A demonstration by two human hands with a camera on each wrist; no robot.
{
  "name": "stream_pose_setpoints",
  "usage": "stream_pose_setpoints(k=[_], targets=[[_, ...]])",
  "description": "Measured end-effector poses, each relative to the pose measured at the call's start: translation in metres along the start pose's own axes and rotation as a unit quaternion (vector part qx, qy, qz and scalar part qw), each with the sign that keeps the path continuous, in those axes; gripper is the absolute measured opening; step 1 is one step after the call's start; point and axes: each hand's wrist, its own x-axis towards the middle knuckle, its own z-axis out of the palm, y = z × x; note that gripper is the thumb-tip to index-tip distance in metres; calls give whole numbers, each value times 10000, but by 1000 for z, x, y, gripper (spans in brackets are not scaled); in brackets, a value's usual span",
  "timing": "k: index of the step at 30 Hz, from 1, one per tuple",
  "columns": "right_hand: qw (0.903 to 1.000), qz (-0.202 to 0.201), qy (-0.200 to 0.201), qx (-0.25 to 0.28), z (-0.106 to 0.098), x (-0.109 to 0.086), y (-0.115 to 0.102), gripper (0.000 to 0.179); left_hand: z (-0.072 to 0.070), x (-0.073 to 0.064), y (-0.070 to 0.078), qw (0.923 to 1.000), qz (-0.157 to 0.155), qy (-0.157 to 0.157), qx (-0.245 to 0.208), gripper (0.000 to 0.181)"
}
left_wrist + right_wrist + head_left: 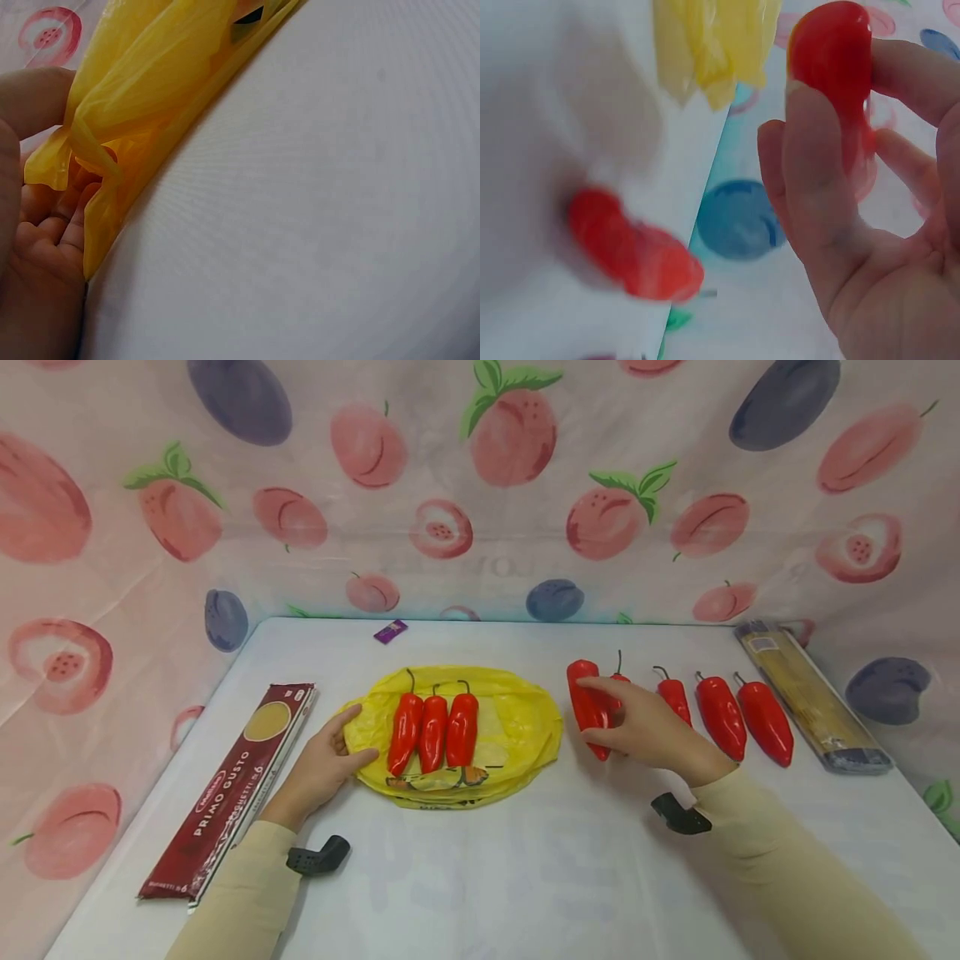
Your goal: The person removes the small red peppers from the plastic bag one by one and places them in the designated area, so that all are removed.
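Peppers (pixel 433 731), three of them, lie side by side on the yellow bag (pixel 521 718); can't tell whether they sit on top of the film or just inside its mouth. I've got the right hand (pixel 651 727) just right of the bag, grasping one more red pepper (pixel 582 693) between thumb and fingers, tilted. Left hand (pixel 322 770) is at the bag's left edge, pinching the film. Four loose peppers (pixel 722 718) are on the bench (pixel 465 877) to the right of the bag, the nearest partly hidden by the right hand. Step in hand, my call: taking up a single pepper while the other hand steadies the bag. Next move, I'd judge, calls for a firm hold on that slick-looking skin, a clean path past the neighbouring pepper, and the bag edge held firm. View differences: left wrist shows film folded between thumb and fingers, which I can barely make out from the head. Right wrist shows the held pepper's blunt end with fingers on both sides, plus a blurred pepper on the bench; can't match that one to the row. Only the head view gives me the spaghetti packet (pixel 240 777), left of the bag.
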Motion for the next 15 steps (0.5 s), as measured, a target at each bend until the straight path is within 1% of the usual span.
stream_pose_setpoints(k=[7,10,15], targets=[[9998,101,104,-168,-15,-19,20,78,1,-1,1,10000,-32,-16,-39,82],[9996,134,146,-225,-20,-27,29,77,1,-1,0,10000,1,-36,-55,82],[9994,82,224,-236,-28,-38,44,76,0,-1,0,10000,41,-10,-77,82]])
